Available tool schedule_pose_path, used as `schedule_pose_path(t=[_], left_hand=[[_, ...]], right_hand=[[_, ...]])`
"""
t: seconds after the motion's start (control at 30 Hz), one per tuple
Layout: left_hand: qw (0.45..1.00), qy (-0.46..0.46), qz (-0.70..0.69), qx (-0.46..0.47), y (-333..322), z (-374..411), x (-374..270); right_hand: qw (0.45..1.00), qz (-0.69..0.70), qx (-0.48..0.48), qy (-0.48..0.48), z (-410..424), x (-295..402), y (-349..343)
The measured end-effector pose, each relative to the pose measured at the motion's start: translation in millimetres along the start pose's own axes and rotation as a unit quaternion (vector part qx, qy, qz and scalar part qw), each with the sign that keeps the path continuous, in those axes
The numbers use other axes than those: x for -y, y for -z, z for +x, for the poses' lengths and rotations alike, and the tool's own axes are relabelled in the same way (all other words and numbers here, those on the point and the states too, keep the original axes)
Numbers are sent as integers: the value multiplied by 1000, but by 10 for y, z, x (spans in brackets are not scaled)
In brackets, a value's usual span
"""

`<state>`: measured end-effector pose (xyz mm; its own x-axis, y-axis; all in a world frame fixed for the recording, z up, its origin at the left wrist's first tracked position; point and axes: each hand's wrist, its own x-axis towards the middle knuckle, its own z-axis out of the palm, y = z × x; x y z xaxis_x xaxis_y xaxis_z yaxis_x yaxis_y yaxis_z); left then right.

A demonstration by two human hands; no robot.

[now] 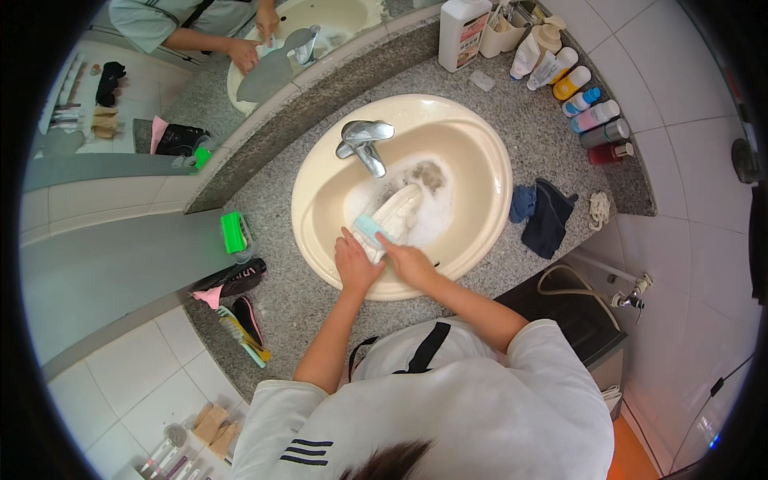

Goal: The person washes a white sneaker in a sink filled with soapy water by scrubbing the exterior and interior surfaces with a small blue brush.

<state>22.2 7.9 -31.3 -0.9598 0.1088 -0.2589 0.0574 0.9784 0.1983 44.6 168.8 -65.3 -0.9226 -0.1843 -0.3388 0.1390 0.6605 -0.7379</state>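
A wet white shoe (403,215) lies tilted in the cream oval sink (489,180), with its toe end towards the faucet. My left hand (355,263) grips the near end of the shoe, close to the front rim. In my right hand (411,264) is a light blue brush (372,230), pressed against the shoe's side; its bristles are hidden. White suds (441,223) and cloudy water surround the shoe in the basin. The chrome faucet (364,144) stands over the back left of the bowl, and no stream shows from its spout.
Dark cloths (547,219) lie right of the sink, near a white cord bundle (599,211). Several bottles (594,115) line the back right wall, beside a large white jug (462,36). At left are a green box (233,233), a black pouch (240,277) and combs (243,339).
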Motion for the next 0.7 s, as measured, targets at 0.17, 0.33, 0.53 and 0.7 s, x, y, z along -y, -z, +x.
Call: schedule_pose_path(t=[0.17, 0.33, 0.53, 0.7], left_hand=[[1000, 8, -14, 8, 70, 30, -55], [1000, 16, -9, 2, -8, 9, -37], [1000, 10, -8, 3, 25, 16, -84], [1000, 6, -10, 1, -9, 18, -36]], right_hand=[[980, 65, -124, -143, 290, -336, 270], [994, -16, -15, 104, -61, -71, -169], [995, 1, -99, 26, 197, -327, -133], [988, -75, -99, -89, 268, -401, 193]])
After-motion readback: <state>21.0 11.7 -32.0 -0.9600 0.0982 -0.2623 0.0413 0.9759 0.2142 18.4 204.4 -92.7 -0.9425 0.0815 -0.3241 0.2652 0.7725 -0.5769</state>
